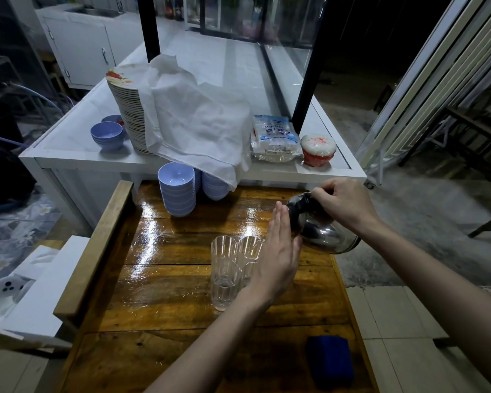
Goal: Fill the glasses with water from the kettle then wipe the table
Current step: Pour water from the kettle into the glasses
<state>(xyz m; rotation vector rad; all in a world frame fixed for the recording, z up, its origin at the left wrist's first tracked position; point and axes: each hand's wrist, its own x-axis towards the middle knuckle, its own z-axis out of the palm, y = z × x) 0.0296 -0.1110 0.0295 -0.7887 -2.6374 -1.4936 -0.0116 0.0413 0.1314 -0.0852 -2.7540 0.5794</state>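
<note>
A shiny steel kettle (321, 234) is tilted to the left above the right side of the wooden table (182, 302). My right hand (343, 205) grips its dark handle at the top. My left hand (278, 251) presses flat, fingers straight, against the kettle's left side. Two clear ribbed glasses stand below the kettle: the near glass (224, 273) has a little water at the bottom, and the far glass (248, 251) is partly hidden behind my left hand. A dark blue sponge (330, 361) lies at the table's near right corner.
Stacks of pale blue bowls (177, 191) stand at the table's far edge. Behind is a white counter (77, 146) with a tall plate stack (131, 120), a white cloth (199, 126), a plastic bag (275, 140) and a red-and-white tub (318, 150). A wooden rail (97, 245) runs along the table's left.
</note>
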